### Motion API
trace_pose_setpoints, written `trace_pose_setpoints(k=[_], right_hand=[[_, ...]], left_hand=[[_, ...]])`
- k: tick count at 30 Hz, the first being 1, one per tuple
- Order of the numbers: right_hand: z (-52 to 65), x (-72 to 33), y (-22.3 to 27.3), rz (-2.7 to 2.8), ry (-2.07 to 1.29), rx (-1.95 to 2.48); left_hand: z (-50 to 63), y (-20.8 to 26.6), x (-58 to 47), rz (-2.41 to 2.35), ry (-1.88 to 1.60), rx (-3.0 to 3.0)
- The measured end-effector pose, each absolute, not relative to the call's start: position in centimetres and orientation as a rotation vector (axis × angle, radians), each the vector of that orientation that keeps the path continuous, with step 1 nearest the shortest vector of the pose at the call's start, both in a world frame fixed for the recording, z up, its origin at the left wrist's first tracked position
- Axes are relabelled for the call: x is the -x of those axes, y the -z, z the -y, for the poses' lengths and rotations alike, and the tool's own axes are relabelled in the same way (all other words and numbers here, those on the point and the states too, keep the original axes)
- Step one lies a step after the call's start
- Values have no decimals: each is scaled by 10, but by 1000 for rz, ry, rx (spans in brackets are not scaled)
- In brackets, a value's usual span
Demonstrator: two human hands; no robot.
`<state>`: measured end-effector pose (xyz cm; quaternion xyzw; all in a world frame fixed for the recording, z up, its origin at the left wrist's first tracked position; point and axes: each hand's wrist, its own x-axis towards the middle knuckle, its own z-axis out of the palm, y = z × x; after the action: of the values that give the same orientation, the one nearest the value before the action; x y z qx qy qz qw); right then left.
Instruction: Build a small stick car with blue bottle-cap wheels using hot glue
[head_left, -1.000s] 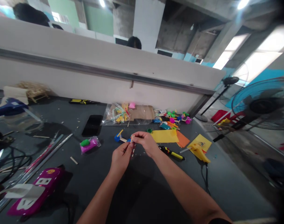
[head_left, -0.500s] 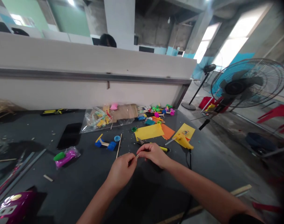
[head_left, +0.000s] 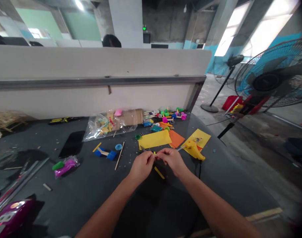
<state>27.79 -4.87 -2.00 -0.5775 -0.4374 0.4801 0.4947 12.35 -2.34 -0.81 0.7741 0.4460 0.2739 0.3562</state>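
My left hand (head_left: 143, 164) and my right hand (head_left: 171, 160) meet over the dark table, fingertips pinched around a short, pale wooden stick (head_left: 156, 155) that is mostly hidden. Beneath them lie pliers with a yellow-and-black handle (head_left: 159, 173), partly covered. Close to my right hand, a yellow glue gun (head_left: 194, 150) rests on a yellow paper sheet (head_left: 202, 135). Left of my hands are a thin wooden stick (head_left: 119, 156), a light blue round cap (head_left: 118, 147) and a small assembly of blue pieces on a wooden stick (head_left: 104, 153).
Behind are yellow paper (head_left: 154, 138), orange paper (head_left: 176, 138), a clear plastic bag (head_left: 96, 129) and colourful small parts (head_left: 174, 115). Leftward lie a black phone (head_left: 71, 144), a wrapped purple item (head_left: 66, 166) and a shiny purple object (head_left: 13, 213). A fan (head_left: 270, 81) stands right of the table.
Both hands have shifted a little to the right, still pinching together. The camera view has turned slightly, and more of the pliers' yellow handle shows below my hands.
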Motion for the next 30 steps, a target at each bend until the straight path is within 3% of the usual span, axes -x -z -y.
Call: trace_pose_setpoints(k=[5, 15, 30], right_hand=[[47, -275, 26, 1090, -1177, 1331], [57, -270, 26, 1714, -520, 1405], [56, -260, 27, 1576, -560, 1378]], left_hand=[[16, 24, -116, -1075, -753, -1706], [25, 39, -99, -982, -765, -1590], [19, 40, -90, -780, -698, -1254]])
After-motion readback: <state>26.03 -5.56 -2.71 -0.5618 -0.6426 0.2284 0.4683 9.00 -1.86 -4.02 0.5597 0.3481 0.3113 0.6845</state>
